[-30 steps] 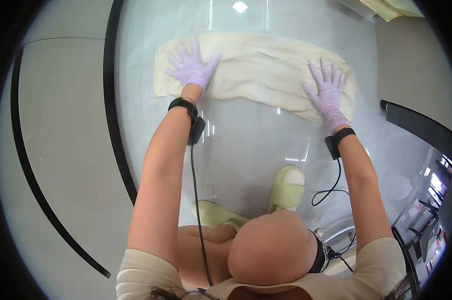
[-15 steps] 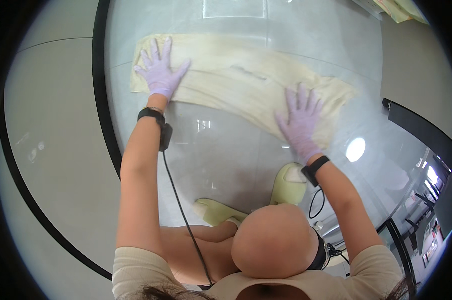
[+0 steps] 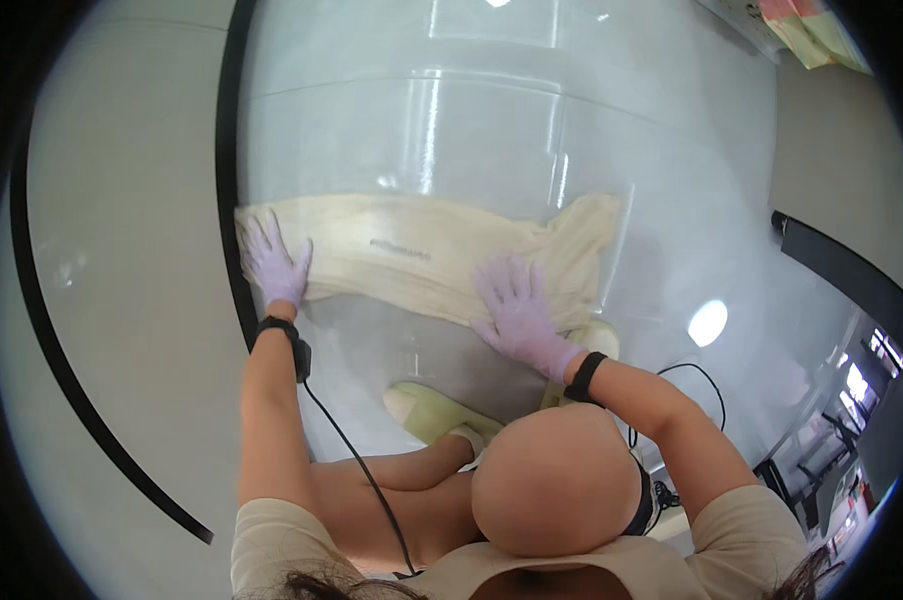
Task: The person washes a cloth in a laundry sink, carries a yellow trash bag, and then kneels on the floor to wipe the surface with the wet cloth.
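A cream-coloured cloth (image 3: pixel 371 235) lies spread lengthwise across the shiny grey floor (image 3: pixel 331 130), with a dark printed mark near its middle. My left hand (image 3: pixel 274 262), in a thin lilac glove, presses flat on the cloth's left end with fingers spread, beside a black strip. Toward the cloth's right part, my right hand (image 3: pixel 523 318), gloved the same way, rests flat with fingers stretched out. The cloth's right end is creased and bunched beyond that hand. Neither hand grips anything.
A black strip (image 3: pixel 229 150) borders the floor on the left. My feet wear light green slippers (image 3: pixel 431 412) close behind the cloth. Black cables (image 3: pixel 356 455) trail from my wristbands. At right are a dark curved bar (image 3: pixel 841 265) and, farther up, a coloured bag (image 3: pixel 816 35).
Both hands have slid the cloth toward me and to the left. Its left end now meets the black strip, and the right hand is nearer the slippers.
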{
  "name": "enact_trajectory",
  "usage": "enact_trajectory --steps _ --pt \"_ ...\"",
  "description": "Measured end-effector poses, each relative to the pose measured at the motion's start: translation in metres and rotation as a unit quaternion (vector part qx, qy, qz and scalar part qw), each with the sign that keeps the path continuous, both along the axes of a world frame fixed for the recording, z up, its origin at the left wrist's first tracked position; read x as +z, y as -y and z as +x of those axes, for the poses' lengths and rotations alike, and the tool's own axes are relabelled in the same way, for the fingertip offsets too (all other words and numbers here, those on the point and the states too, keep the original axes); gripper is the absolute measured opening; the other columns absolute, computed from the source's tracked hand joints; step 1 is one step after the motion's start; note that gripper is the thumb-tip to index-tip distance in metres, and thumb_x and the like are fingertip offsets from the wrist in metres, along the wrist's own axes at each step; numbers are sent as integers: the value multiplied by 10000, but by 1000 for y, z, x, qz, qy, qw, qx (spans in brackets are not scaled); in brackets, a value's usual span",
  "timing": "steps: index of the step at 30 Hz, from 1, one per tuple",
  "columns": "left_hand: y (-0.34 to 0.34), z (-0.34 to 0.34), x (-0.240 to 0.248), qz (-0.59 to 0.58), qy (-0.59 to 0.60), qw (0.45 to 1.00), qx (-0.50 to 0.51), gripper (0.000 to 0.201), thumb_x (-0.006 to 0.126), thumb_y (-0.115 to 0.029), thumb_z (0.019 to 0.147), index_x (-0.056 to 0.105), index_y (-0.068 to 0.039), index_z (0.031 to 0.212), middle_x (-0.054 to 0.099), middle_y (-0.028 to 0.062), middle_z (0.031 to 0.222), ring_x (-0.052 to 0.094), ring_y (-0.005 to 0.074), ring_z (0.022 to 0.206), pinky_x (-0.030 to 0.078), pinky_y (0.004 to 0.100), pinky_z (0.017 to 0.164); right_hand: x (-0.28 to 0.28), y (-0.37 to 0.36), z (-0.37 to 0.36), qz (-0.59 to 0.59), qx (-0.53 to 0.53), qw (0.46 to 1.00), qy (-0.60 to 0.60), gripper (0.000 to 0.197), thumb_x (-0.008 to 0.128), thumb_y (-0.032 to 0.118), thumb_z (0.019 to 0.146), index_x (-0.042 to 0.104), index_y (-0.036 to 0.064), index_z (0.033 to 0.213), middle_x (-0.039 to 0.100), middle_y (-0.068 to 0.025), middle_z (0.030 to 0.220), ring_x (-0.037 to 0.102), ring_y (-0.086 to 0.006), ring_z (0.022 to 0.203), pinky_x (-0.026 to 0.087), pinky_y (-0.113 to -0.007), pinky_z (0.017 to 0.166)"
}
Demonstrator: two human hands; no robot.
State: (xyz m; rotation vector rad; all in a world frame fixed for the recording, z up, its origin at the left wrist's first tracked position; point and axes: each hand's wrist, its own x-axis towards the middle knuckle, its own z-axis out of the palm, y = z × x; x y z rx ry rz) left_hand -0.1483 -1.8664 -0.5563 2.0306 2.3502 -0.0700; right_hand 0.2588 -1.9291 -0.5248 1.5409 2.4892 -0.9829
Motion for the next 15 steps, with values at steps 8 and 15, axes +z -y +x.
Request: enact_trajectory --steps 8,15 --pt "29 -18 -6 41 112 991 51 973 665 -490 766 170 -49 1479 168 230 1514 137 358 1416 122 444 1152 11 -4 -12 51 83 995 -12 623 560 363 854 365 212 1427 344 -119 1450 311 -340 1321 188 -499 1102" --pt "-31 9 -9 41 99 993 -46 1001 597 -617 753 169 -87 1485 195 150 1530 145 364 1412 100 469 1152 -1 -9 -16 106 162 981 -7 616 565 368 850 371 247 1422 339 -92 1459 329 -345 1306 213 -506 1098"
